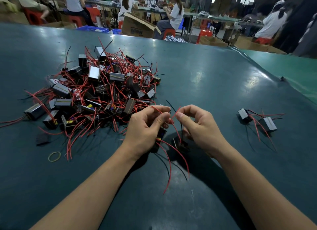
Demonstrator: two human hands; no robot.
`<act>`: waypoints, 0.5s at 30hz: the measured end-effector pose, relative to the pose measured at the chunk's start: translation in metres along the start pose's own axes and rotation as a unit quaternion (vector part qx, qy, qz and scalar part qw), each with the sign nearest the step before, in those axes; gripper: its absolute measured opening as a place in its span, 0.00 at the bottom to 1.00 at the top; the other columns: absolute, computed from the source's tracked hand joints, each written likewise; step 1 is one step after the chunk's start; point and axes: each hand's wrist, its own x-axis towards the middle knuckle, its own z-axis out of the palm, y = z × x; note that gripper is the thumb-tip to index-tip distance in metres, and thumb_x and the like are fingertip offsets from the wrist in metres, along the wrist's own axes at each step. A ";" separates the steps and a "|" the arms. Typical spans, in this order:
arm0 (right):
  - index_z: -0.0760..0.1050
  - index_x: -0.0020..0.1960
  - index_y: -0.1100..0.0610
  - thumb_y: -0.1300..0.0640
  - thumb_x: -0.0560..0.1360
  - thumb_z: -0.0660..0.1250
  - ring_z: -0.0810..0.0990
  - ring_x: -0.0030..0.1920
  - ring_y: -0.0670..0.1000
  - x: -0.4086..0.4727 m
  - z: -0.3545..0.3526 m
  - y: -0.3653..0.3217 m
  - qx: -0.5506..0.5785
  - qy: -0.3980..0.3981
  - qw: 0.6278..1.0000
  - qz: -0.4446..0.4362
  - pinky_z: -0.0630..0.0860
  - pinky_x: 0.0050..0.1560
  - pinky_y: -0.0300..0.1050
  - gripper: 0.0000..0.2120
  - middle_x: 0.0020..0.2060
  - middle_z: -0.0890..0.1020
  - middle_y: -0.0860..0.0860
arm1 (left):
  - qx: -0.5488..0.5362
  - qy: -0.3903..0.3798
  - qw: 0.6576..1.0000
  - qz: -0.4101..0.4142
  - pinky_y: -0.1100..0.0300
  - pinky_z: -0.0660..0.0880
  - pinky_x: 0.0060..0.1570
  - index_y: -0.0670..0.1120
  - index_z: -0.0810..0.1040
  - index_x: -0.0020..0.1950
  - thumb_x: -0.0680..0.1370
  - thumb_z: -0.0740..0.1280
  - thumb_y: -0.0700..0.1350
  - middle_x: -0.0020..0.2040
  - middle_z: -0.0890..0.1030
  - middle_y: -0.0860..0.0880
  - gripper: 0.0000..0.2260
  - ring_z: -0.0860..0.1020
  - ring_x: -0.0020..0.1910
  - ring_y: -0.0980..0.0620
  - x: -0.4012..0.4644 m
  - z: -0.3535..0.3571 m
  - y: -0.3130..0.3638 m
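Red wire (175, 113) is pinched at the fingertips of both hands, just right of the pile (96, 92); whether it is one strand or two crossed I cannot tell. The left hand (145, 127) curls round a module (161, 135) and nips the wire above it with thumb and forefinger; the right hand (200, 125) nips the free end, its lower fingers curled over a second module (178, 144) on the table (205, 75), though I cannot tell whether they grip it.

The work looks like parting the leads of the two modules. The likeliest fault is too hard a pull on so thin a wire, which could strain it where it roots in the module; the hold is fingertips only, so the strand may also slip free. Long leads (169, 169) trail from the module toward the person and cross one another; lifting the module could drag the second one along by a tangle.

Further out, strands from the pile reach close to the left knuckles; a snagged one might haul more units off it. A pair (257, 121) lies well right of the pile and a band (54, 156) on its near side; neither looks at risk.
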 end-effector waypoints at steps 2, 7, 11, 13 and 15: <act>0.76 0.42 0.55 0.62 0.78 0.67 0.68 0.25 0.40 0.000 0.002 -0.001 -0.006 0.004 1.000 -0.015 0.65 0.26 0.31 0.07 0.26 0.75 0.42 | -0.004 -0.002 1.000 0.013 0.65 0.78 0.40 0.41 0.82 0.51 0.77 0.69 0.37 0.39 0.84 0.45 0.05 0.82 0.36 0.56 -0.001 0.001 0.003; 0.74 0.42 0.55 0.65 0.77 0.66 0.67 0.21 0.44 -0.001 0.002 0.000 0.038 0.003 0.999 0.002 0.63 0.22 0.34 0.09 0.23 0.73 0.45 | -0.053 -0.008 0.999 -0.006 0.64 0.78 0.41 0.42 0.81 0.55 0.77 0.66 0.33 0.44 0.85 0.47 0.10 0.82 0.37 0.55 -0.004 0.002 0.006; 0.77 0.50 0.56 0.70 0.76 0.66 0.71 0.24 0.50 -0.001 -0.002 -0.003 0.070 0.005 0.998 0.000 0.67 0.21 0.38 0.11 0.32 0.77 0.47 | -0.052 -0.003 0.999 0.004 0.60 0.80 0.41 0.38 0.80 0.54 0.77 0.58 0.26 0.44 0.85 0.46 0.15 0.82 0.35 0.50 -0.002 0.002 0.006; 0.79 0.53 0.53 0.71 0.75 0.65 0.71 0.26 0.53 0.000 -0.003 -0.005 0.068 0.006 0.998 0.001 0.67 0.21 0.39 0.16 0.35 0.76 0.48 | -0.041 -0.004 0.999 0.010 0.58 0.80 0.42 0.35 0.81 0.53 0.77 0.59 0.25 0.45 0.85 0.43 0.13 0.83 0.35 0.47 -0.002 0.002 0.005; 0.81 0.48 0.50 0.68 0.73 0.64 0.70 0.26 0.54 0.000 -0.003 -0.004 0.076 0.009 0.997 0.006 0.66 0.21 0.39 0.15 0.34 0.77 0.48 | -0.049 0.002 0.999 0.005 0.58 0.80 0.41 0.34 0.81 0.51 0.77 0.61 0.25 0.44 0.85 0.42 0.11 0.83 0.35 0.46 -0.001 0.003 0.005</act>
